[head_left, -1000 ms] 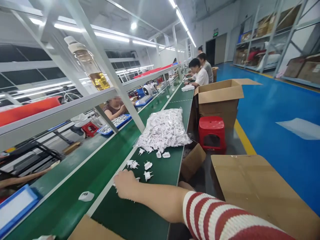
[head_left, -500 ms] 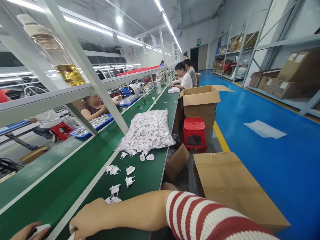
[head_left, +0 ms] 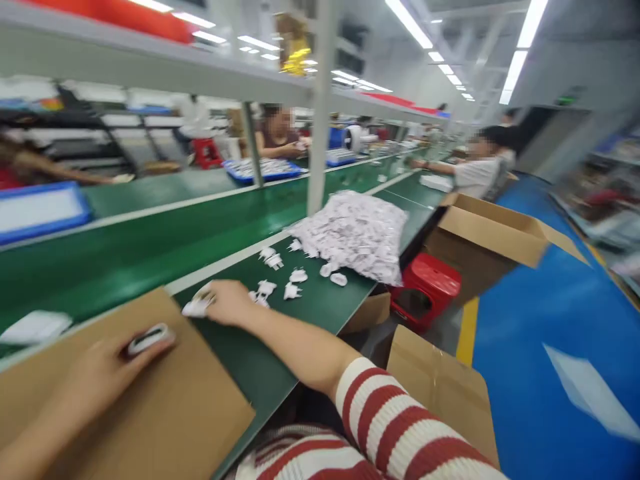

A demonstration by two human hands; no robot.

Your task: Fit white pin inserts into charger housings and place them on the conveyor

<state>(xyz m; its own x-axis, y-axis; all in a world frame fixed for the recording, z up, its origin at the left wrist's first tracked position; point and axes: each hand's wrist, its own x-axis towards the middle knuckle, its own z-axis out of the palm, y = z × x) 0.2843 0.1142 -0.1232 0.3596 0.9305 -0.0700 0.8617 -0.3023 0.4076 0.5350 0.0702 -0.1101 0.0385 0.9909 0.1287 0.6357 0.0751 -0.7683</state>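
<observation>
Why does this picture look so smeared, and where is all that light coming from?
Head view: the whole frame is motion-blurred, worst at the right edge and far shelves; the left hand with its small white piece and the right hand are soft too. Long ceiling lights give bright, even light with faint shadows; the wide lens bends the green bench and the shelf post.

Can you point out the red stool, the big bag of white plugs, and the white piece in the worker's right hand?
red stool point(head_left: 429, 277), head view, on its seat top.
bag of white plugs point(head_left: 360, 230), head view, middle of the heap.
white piece point(head_left: 196, 307), head view, the part showing beyond the right hand point(head_left: 230, 301).
</observation>
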